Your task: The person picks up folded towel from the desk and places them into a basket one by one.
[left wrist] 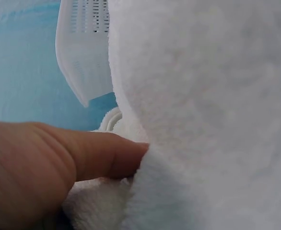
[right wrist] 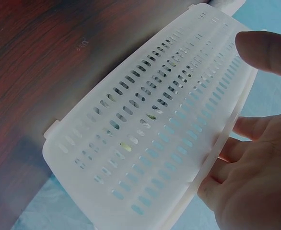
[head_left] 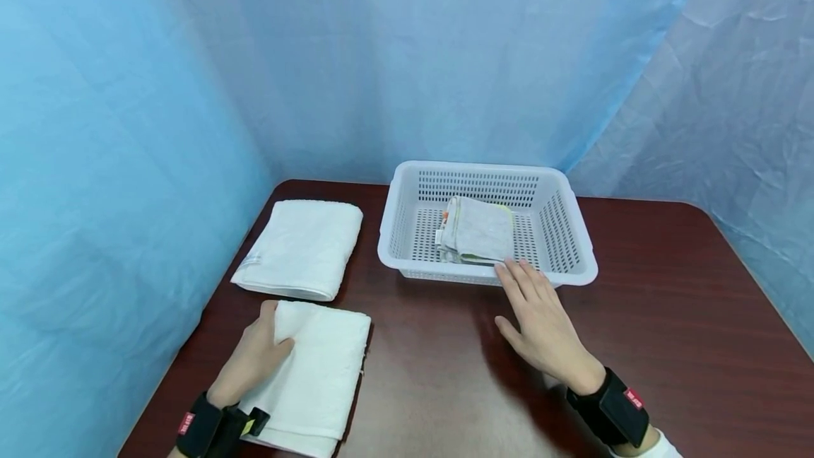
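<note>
My left hand holds the left edge of a folded white towel at the table's near left. In the left wrist view, a digit presses into the white towel, which fills most of that view. A second folded white towel lies just beyond. My right hand reaches to the near rim of a white plastic basket, its fingers extended. From the right wrist, the fingertips pass over the basket's rim and the thumb stands apart. Folded light grey cloths lie inside the basket.
The dark reddish-brown table has rounded far corners. The basket stands near its far edge. Blue sheeting hangs behind the table and along both sides. Each wrist wears a black band.
</note>
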A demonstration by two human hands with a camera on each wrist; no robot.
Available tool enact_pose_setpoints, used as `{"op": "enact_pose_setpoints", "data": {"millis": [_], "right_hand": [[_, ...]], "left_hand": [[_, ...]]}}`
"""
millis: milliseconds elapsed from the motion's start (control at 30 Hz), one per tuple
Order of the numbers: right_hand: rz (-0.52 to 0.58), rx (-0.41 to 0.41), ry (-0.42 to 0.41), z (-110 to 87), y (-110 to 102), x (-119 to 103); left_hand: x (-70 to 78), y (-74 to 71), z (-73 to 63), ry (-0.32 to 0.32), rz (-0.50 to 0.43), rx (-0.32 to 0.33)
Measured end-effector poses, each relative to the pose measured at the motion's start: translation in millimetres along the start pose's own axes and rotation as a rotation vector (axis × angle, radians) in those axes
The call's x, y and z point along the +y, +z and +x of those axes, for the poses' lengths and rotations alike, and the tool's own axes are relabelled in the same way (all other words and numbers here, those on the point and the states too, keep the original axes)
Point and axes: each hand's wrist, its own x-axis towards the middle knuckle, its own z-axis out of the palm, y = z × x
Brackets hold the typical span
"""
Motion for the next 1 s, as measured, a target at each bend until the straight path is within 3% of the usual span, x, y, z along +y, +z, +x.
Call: {"op": "enact_pose_setpoints", "data": {"millis": [1000], "right_hand": [[-0.004, 0.018, -0.017, -0.3, 1, 0]], "left_hand": [[20.4, 16.6, 3.0, 0.027, -0.051, -0.006]]}}
